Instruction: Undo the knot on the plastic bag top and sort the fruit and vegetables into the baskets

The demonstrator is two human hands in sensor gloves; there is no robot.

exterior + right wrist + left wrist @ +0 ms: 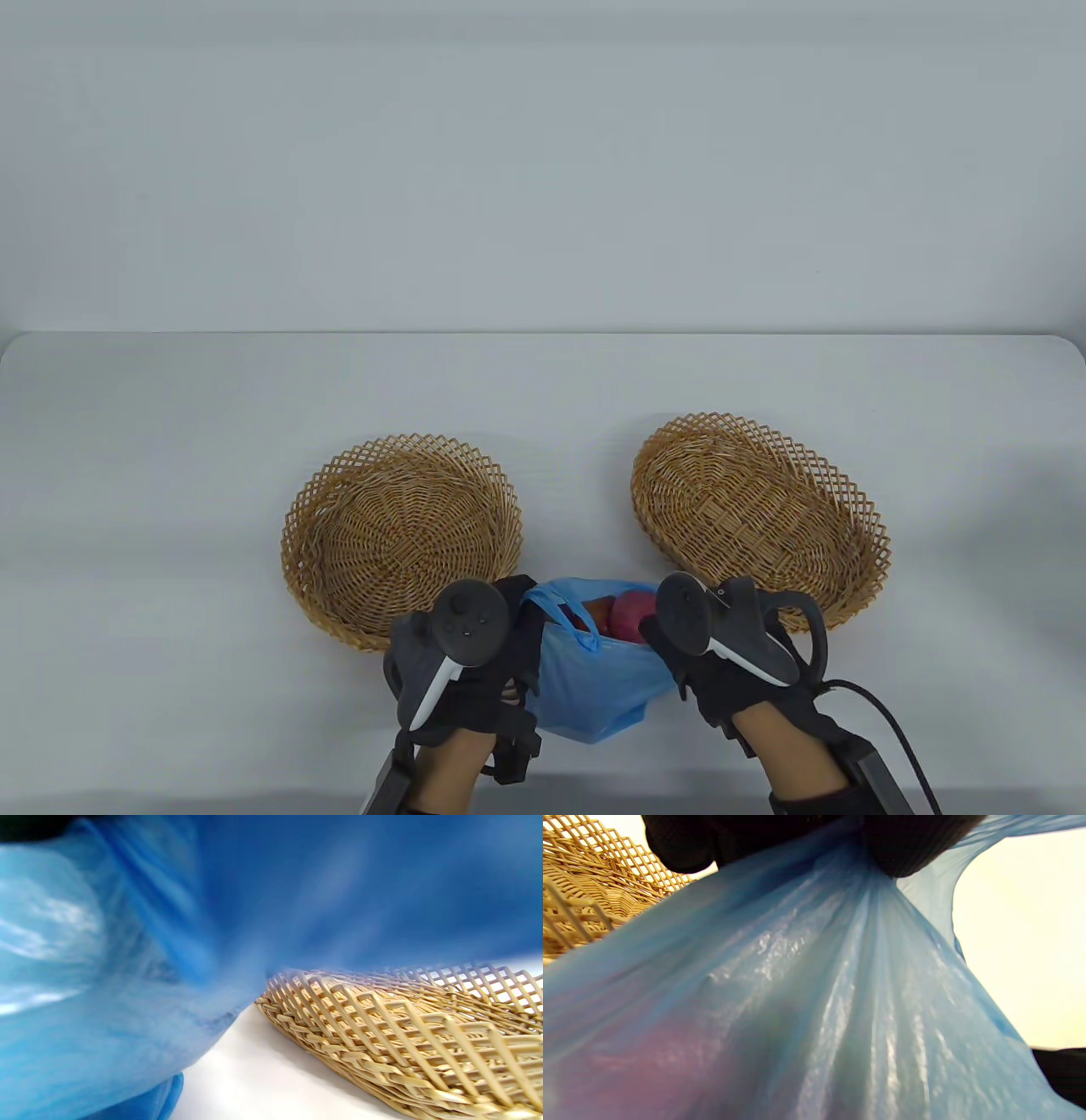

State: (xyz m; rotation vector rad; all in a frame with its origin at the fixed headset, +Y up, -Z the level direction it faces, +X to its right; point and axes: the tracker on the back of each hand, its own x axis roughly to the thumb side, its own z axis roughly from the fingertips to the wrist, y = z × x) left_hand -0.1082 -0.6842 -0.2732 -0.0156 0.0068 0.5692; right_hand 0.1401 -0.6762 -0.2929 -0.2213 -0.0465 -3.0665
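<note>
A blue bag (594,688) sat on the table (170,424) at the near edge, between the two hands and just near of the gap between the two baskets. Its mouth was open at the far side, and a reddish-purple fruit (629,613) and a darker brown piece (599,609) showed inside. A knotted bit of blue handle (588,638) stood at the middle of the bag's top edge.

The left hand (475,671) was at the bag's left side. In the left wrist view its gloved fingers (916,844) were clamped on gathered plastic, with folds of the bag (814,993) fanning down from the grip; a purplish tint showed through the film at the lower left. The left basket (399,535) lay just far of that hand, and its lattice rim (589,878) appeared at the upper left of that view.

The right hand (721,654) was at the bag's right side, touching it. The right wrist view was mostly filled with blurred blue plastic (127,984), and the fingers were not clear there, so I could not tell whether they were clamped on the bag or merely against it. The right basket (755,518) lay just far and right of that hand; its woven wall (403,1043) sat close beside the bag on the white tabletop.

Both baskets held nothing.
</note>
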